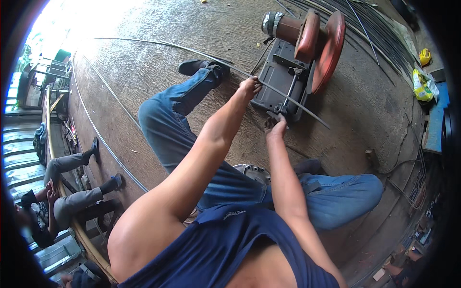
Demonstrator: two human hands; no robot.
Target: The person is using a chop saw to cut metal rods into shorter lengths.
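Note:
My left hand (250, 87) is closed round a long thin metal rod (307, 110). The rod crosses the dark base (265, 86) of a cut-off saw, sticks out past it on the right and runs far off to the upper left. At the near end of the saw's clamp screw (289, 91), the fingers of my right hand (277, 126) are closed on the clamp handle (277, 115), partly hiding it. The saw's red disc-shaped guard (330, 53) and its motor (288, 28) stand raised beyond my hands.
Many dark metal rods (370, 29) lie at the upper right, near a yellow-green bag (422, 85) and a blue board (436, 117). More long rods (113, 149) stretch along the floor at left. Another person (72, 192) sits at the far left by a yellow pole (86, 240).

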